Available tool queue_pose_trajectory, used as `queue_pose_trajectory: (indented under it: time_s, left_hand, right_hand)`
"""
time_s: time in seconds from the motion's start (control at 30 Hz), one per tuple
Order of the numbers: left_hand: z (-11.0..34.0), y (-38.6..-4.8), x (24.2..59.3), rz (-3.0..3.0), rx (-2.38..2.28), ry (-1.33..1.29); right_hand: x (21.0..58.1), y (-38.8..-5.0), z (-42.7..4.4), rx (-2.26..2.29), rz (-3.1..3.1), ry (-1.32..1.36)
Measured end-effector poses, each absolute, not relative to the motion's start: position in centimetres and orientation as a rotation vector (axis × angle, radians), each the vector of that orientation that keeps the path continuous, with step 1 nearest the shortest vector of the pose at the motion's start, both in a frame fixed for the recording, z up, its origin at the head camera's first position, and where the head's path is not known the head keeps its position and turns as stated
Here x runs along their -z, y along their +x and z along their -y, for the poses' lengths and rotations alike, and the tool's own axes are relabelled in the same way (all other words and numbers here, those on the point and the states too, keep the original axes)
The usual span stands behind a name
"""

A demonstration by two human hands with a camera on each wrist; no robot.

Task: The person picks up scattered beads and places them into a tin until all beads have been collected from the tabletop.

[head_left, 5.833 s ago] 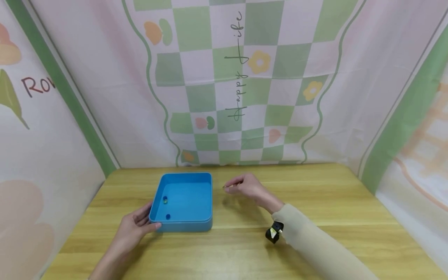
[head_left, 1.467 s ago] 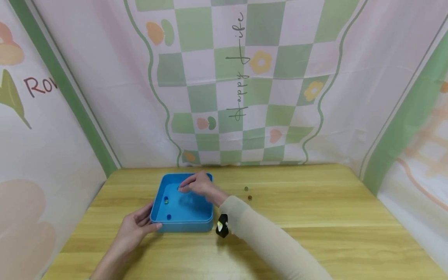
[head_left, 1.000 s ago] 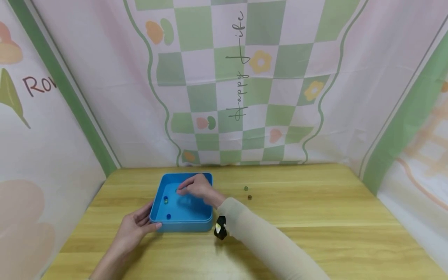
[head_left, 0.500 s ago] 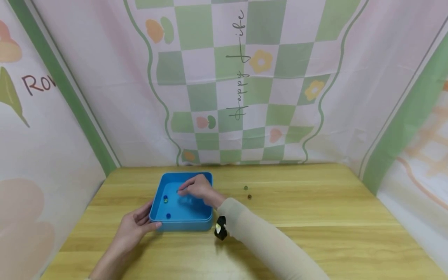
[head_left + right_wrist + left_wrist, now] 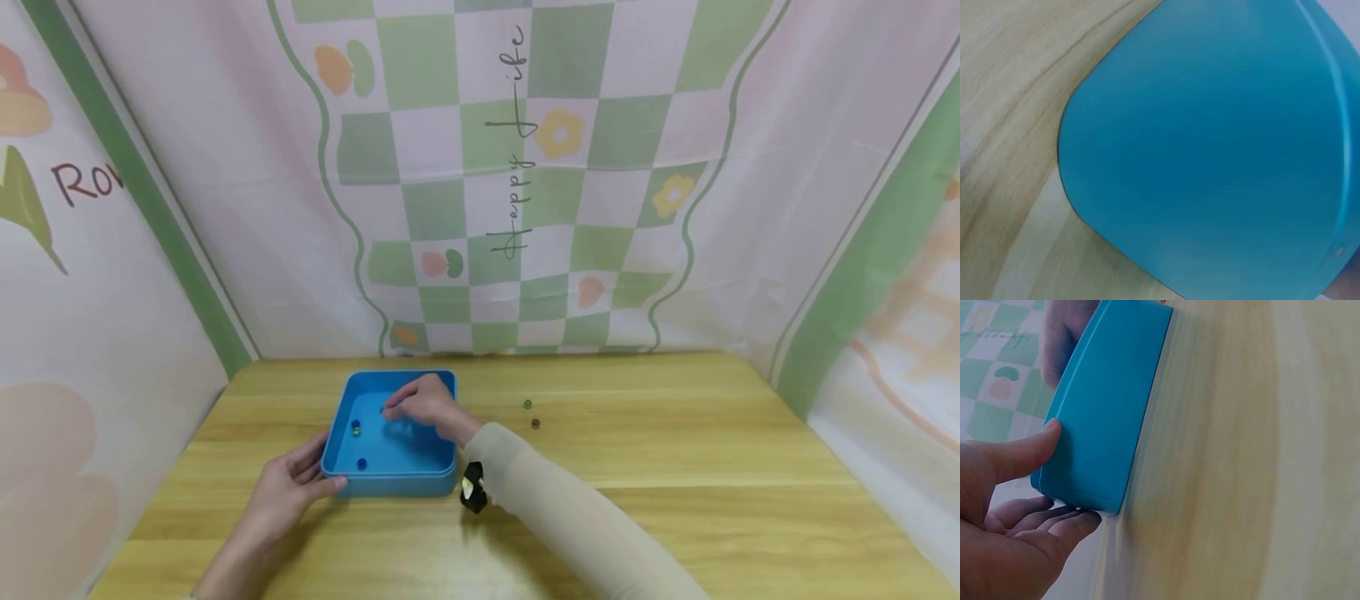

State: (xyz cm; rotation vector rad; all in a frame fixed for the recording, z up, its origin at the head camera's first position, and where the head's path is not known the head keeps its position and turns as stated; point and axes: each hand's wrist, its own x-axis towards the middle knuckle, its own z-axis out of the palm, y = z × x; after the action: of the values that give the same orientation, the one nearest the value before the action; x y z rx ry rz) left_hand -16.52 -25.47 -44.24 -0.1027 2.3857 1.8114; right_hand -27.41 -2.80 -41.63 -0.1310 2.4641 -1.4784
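A square blue box (image 5: 397,484) with no lid stands on the table. My left hand (image 5: 285,492) grips its near left corner; in the left wrist view the thumb presses the near wall while the fingers lie round the side. My right hand (image 5: 427,402) reaches over the box's right wall, its fingertips pinching a small dark bead-like piece (image 5: 382,409) just above the floor. Along the left inside lie a blue bead (image 5: 356,424) and a yellow-green bead (image 5: 356,432), close together. Nearer me is another dark blue bead (image 5: 362,464). The box wall (image 5: 1197,156) hides the right fingers in the right wrist view.
Right of the box, a green bead (image 5: 527,404) and a brown bead (image 5: 536,423) lie on the wooden table (image 5: 675,467). A printed cloth (image 5: 487,208) hangs behind the table's far edge. A black faceted object (image 5: 473,487) hangs at the right cuff.
From the table right of the box, my right hand has moved left into the box with a small piece in its fingertips. It stays nearly still lately. My left hand keeps its grip.
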Motion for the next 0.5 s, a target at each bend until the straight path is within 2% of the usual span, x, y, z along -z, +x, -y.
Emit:
queue_pose_trajectory:
  time_s: [0.5]
  left_hand:
    - [25.59, -16.59, 44.56, -2.374, -1.824, -0.112]
  right_hand:
    - [41.77, -27.46, 2.87, 1.509, -2.455, -0.130]
